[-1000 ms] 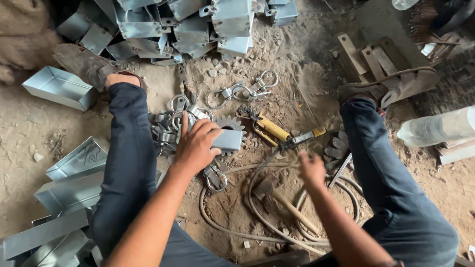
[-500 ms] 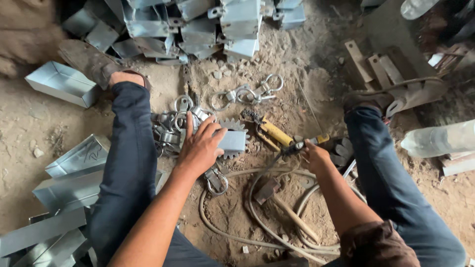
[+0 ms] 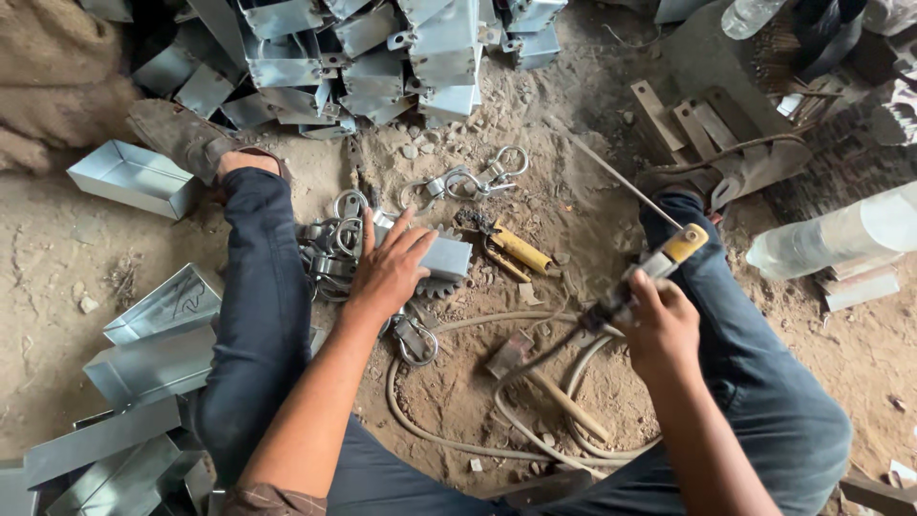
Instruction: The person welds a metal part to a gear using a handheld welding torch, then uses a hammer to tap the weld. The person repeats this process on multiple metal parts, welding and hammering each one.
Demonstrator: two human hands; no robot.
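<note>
Having lifted since a moment ago, the right hand (image 3: pixel 659 325) is now clenching a yellow-tipped tool (image 3: pixel 650 272) above the dirt, fingers wrapped tight around its handle. Left hand (image 3: pixel 387 272) is pressing flat, fingers spread, on a grey metal block (image 3: pixel 447 256) beside scattered clamps (image 3: pixel 334 244).
</note>
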